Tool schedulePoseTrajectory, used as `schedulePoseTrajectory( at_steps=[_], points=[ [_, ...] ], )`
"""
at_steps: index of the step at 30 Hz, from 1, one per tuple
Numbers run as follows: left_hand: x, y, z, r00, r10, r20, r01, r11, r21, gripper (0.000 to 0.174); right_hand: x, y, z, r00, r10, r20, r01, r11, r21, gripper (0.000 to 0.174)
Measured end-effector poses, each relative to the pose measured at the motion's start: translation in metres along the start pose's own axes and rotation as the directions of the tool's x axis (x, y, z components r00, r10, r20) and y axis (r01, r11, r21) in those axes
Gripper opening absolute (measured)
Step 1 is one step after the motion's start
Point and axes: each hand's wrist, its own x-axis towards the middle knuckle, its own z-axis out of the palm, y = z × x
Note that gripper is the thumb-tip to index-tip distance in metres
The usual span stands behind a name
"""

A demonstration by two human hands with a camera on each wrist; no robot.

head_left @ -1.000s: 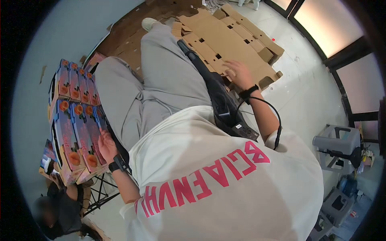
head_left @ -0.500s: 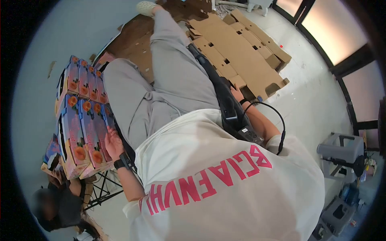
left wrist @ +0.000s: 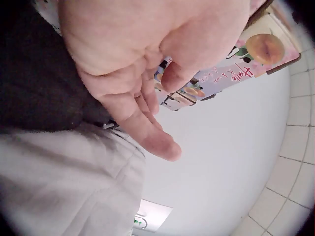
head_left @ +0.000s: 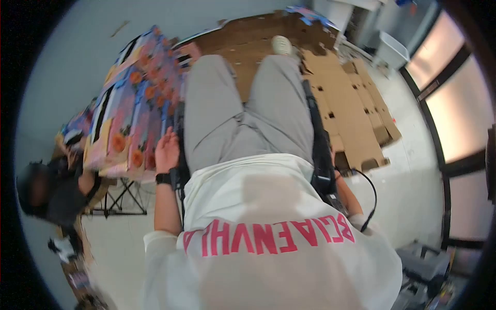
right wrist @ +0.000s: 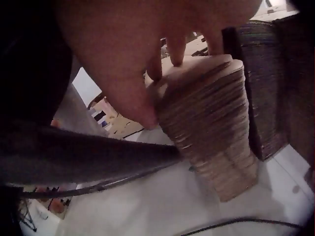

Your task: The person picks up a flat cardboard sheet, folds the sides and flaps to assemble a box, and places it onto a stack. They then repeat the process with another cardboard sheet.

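Note:
My left hand (head_left: 168, 150) lies palm up beside the stacked cartons (head_left: 114, 138) printed with peaches, its fingers loosely bent and holding nothing. In the left wrist view, the same hand (left wrist: 147, 39) overlaps a printed carton (left wrist: 224, 73) behind it. Most of my right hand (head_left: 334, 159) is hidden behind the seat's side in the head view. From the right wrist, the hand (right wrist: 120, 54) reaches over a thick stack of flat cardboard (right wrist: 206, 123). Its fingertips touch the top surface, and the thumb rests at the near edge.
Flattened cardboard (head_left: 349, 111) is piled at the right of my legs. A large brown carton wall (head_left: 248, 36) stands ahead. Another person (head_left: 57, 191) is at the far left by a black folding stand (head_left: 121, 199). Grey stools (head_left: 421, 258) stand behind on the right.
My view has swung left, and the legs now point straight ahead. The right hand has gone from above the cardboard down beside the seat, to the stack. The left hand stays beside the cartons.

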Motion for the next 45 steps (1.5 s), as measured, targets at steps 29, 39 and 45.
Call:
schedulePoseTrajectory(
  at_steps=[29, 39, 45],
  points=[
    [-0.031, 0.212, 0.15, 0.729, 0.594, 0.341, 0.423, -0.782, 0.458, 0.074, -0.042, -0.066, -0.169, 0.997, 0.024, 0.078, -0.06, 0.861, 0.506, 0.026],
    [-0.098, 0.207, 0.141, 0.829, 0.504, 0.243, 0.069, -0.523, 0.85, 0.063, -0.018, -0.034, -0.211, 0.989, 0.051, -0.142, 0.015, 0.905, 0.425, 0.028],
    [-0.173, 0.139, 0.178, 0.858, 0.366, 0.36, -0.227, -0.358, 0.906, 0.062, -0.03, -0.093, -0.284, 0.949, -0.045, -0.312, 0.179, 0.891, 0.416, 0.028]
  ],
)
